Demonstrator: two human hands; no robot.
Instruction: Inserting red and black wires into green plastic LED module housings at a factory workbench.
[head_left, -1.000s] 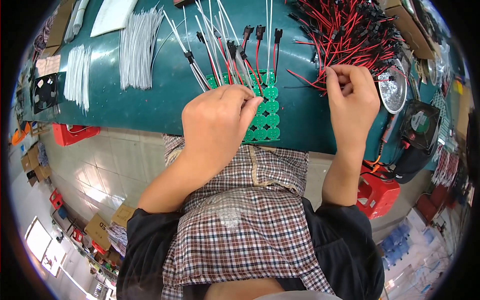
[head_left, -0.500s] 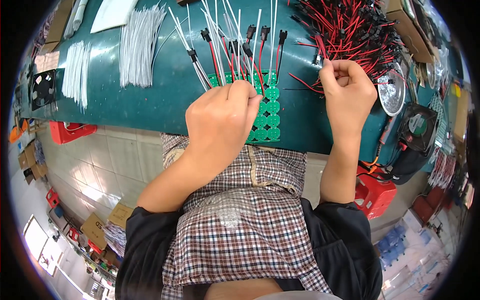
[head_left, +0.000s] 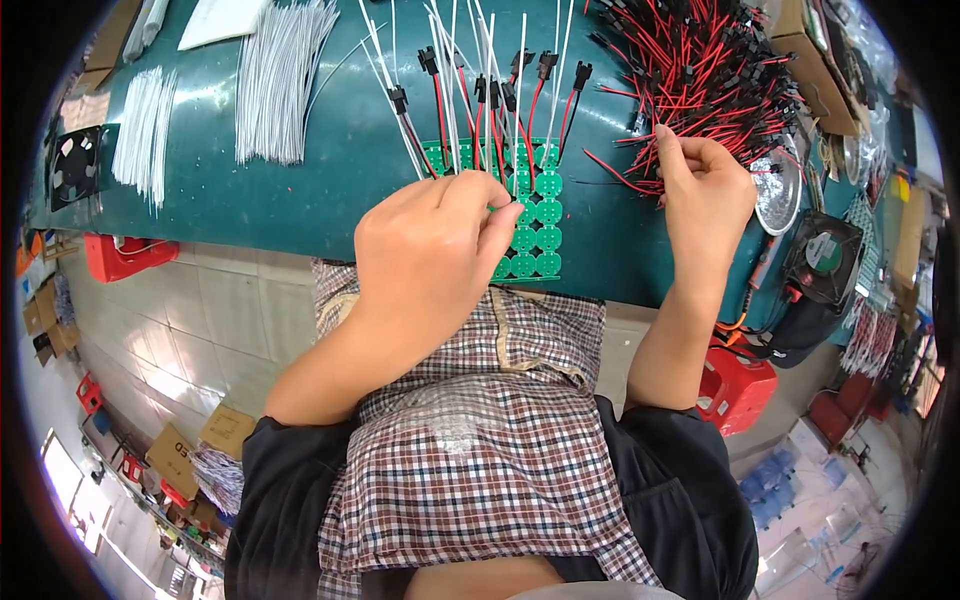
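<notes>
My left hand (head_left: 430, 240) is over the left part of a green circuit board panel (head_left: 535, 239) made of rows of small round boards. Its thumb and index finger are pinched together; a dark bit shows at their tips, too small to name. Red-and-black connector leads (head_left: 537, 90) with black plugs and thin white wires (head_left: 490, 60) stand up from the panel's far part. My right hand (head_left: 708, 195) is closed in a pinch at the near edge of a pile of red-and-black connector leads (head_left: 710, 85). What is between its fingertips I cannot make out.
Two bundles of white wires (head_left: 285, 85) (head_left: 147, 135) lie on the green table (head_left: 240, 195) at left, near a small black fan (head_left: 75, 168). At right are a round metal dish (head_left: 777, 200), a soldering iron (head_left: 764, 262), another fan (head_left: 824, 255) and a cardboard box (head_left: 815, 70). Red stools (head_left: 735, 385) stand below.
The whole view has shifted slightly. My left fingertips have come a little nearer over the panel. My right hand stays at the pile's edge, with its fingertips slightly farther right.
</notes>
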